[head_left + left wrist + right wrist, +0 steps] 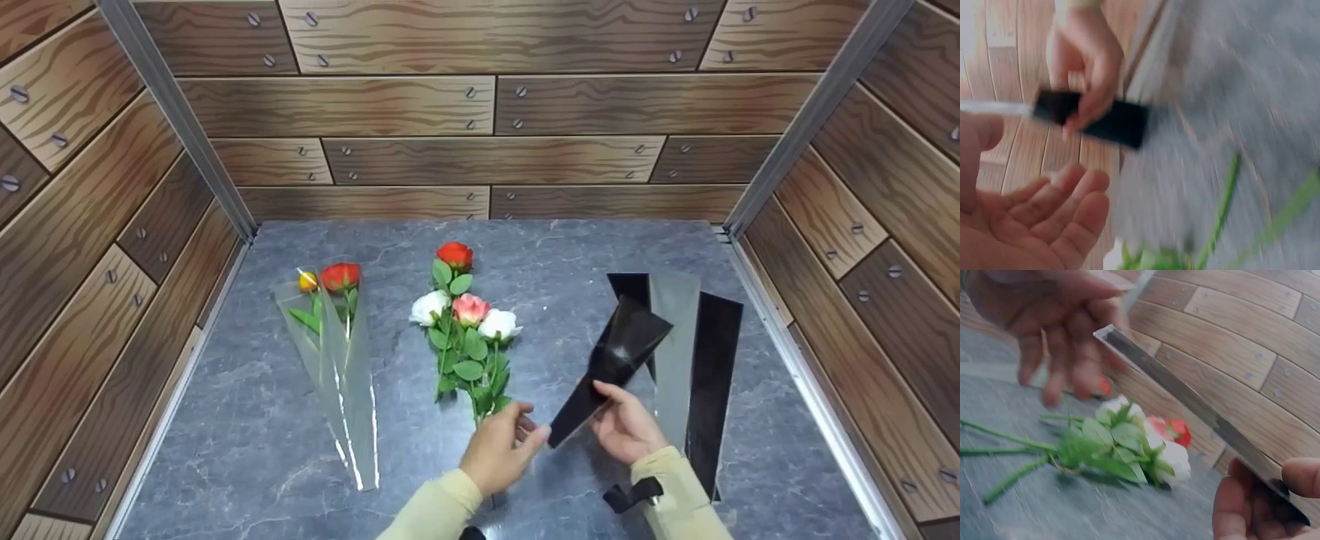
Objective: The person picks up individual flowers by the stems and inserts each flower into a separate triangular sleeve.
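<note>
My right hand (628, 429) pinches a black flower sleeve (616, 352) around its middle, thumb on top. The sleeve tapers to a narrow end that points down and left, and its wide mouth faces up and right. Close to that narrow end is my left hand (496, 448), its fingers loosely bent and the palm bare in the left wrist view. Left of the sleeve lie artificial roses: a red rose (454, 256), a pink rose (471, 308) and two white roses (499, 324), with green leaves and stems partly behind my left hand.
At right lie a clear sleeve (675, 352) and flat black sleeves (716, 375). At left, clear wraps (352, 427) hold a yellow-orange flower (307, 281) and a red rose (341, 276). Wood-patterned walls (480, 105) enclose the grey marbled tabletop (247, 420).
</note>
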{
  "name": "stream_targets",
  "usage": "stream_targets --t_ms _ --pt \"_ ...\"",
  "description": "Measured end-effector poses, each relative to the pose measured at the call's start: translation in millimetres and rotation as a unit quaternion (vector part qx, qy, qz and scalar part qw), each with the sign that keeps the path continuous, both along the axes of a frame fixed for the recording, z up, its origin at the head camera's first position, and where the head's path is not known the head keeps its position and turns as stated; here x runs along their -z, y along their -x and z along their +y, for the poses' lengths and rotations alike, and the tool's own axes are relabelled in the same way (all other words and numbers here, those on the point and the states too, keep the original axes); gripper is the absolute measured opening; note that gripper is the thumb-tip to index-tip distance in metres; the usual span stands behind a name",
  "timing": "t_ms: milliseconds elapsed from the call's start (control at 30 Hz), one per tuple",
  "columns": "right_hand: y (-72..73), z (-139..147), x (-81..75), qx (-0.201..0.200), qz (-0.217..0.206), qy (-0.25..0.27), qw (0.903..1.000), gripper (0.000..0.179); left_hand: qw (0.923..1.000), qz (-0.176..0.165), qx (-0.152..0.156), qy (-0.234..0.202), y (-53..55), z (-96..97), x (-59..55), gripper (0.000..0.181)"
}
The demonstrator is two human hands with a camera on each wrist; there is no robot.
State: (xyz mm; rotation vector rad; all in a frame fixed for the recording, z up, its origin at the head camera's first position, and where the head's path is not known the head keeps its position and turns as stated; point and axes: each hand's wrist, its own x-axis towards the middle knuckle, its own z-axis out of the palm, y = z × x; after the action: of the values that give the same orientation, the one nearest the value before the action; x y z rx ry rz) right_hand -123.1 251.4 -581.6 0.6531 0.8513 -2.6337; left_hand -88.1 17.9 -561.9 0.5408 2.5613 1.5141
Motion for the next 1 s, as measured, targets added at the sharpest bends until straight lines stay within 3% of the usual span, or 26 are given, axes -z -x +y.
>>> stream_targets --t_ms 233,500,767,1000 --pt "0.4 -17 -6.1 -0.043 0.019 0.015 0.9988 0.015 0.9953 -0.043 -0.02 -0.084 6.9 14.1 -4.8 0.048" --pt "0.8 -17 -9.9 -0.028 0.017 0.056 0.9979 0.018 0.9925 -0.068 -0.005 -0.101 12.2 6.1 -2.9 0.012" --pt "0.5 -7 -8.6 -0.002 0.055 0.092 0.9942 0.02 0.9957 -0.044 0.016 -0.08 5.7 -7.7 -2.2 0.003" --pt "0.6 8 -6.4 0.021 0.056 0.11 0.9922 0.023 0.9985 0.0 0.002 -0.055 3.4 -27.2 1.6 0.008"
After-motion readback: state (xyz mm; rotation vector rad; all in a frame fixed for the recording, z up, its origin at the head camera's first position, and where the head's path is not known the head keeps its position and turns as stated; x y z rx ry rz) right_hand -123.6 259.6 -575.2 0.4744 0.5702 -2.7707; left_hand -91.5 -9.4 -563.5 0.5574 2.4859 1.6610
